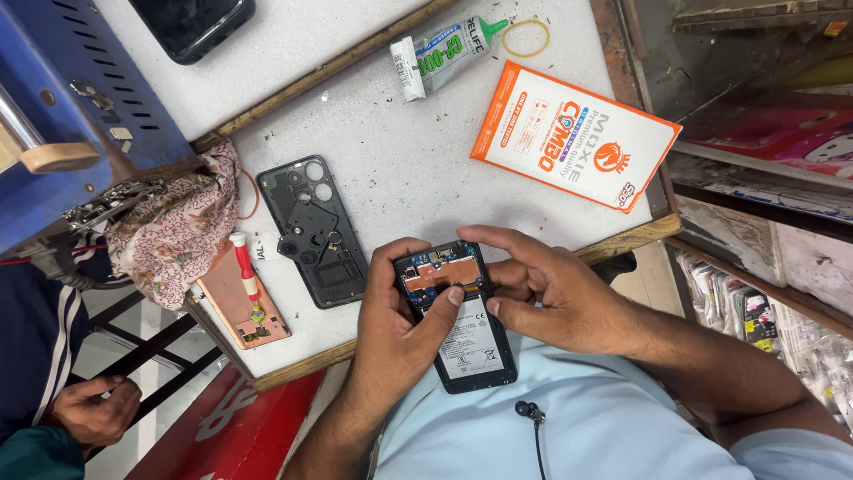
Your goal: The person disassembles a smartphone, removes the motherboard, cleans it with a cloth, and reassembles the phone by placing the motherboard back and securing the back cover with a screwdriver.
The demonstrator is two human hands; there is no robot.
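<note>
My left hand (pixel 391 320) gripped the opened phone (pixel 462 320) at lower centre; my right hand (pixel 542 289) pinched its edge; exposed board risked damage from finger pressure, I judged.

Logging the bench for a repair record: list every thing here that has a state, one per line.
phone: back off, insides bared, held in both hands
left hand: gripping phone, thumb on it
right hand: fingers on phone's top
back cover: off, lying on table
glue tube: capped, lying flat
screwdriver: lying unused
</note>
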